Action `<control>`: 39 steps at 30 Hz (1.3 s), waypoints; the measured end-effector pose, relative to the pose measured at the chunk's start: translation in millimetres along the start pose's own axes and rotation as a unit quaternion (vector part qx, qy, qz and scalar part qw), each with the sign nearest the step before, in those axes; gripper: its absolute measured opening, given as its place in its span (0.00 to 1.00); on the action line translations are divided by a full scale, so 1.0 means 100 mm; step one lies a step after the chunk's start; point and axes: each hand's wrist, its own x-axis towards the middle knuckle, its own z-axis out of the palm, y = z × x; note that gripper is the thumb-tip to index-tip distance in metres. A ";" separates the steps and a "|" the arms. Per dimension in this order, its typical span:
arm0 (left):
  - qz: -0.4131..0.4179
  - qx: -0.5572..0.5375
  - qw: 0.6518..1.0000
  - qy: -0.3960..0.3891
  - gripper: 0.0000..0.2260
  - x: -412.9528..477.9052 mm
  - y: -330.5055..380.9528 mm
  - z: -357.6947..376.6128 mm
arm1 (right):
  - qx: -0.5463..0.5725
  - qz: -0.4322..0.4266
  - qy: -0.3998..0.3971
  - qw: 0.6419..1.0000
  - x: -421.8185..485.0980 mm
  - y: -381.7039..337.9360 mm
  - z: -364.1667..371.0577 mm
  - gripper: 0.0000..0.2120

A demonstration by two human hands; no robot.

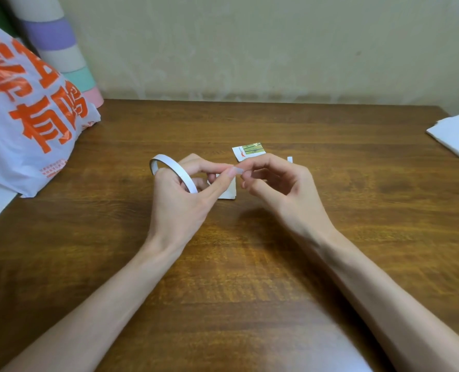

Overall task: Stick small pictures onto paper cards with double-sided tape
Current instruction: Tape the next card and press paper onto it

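Table [249, 264] brown wood, smooth, slight sheen; bag [21, 130] glossy plastic; tape roll [169, 163] matt white.

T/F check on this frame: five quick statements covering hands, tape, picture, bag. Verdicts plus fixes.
1. The left hand holds the white ring-shaped roll of double-sided tape. True.
2. The right hand lies flat on the brown wooden table. False: it is raised, its grip pinching the tape end by the left thumb.
3. The small green-striped picture lies beyond the hands. True.
4. The white plastic bag with orange lettering stands at the right. False: left.
5. A white paper stack lies at the table's far right edge. True.
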 end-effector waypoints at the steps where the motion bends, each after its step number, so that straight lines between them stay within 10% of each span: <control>1: 0.009 0.024 1.000 0.015 0.01 0.00 -0.01 -0.01 | -0.010 -0.001 -0.003 1.000 -0.01 -0.02 0.01 0.09; 10: -0.117 -0.038 0.990 0.067 0.03 0.00 -0.02 -0.02 | 0.048 0.101 -0.013 0.994 -0.02 -0.03 0.14 0.29; 16: -0.146 -0.060 0.987 0.038 0.06 -0.02 -0.03 0.00 | -0.099 -0.063 0.091 0.989 0.00 0.02 0.08 0.02; 39: -0.030 -0.030 0.996 -0.073 0.09 -0.06 -0.09 0.01 | -0.156 -0.069 0.104 0.980 0.01 0.04 0.00 0.02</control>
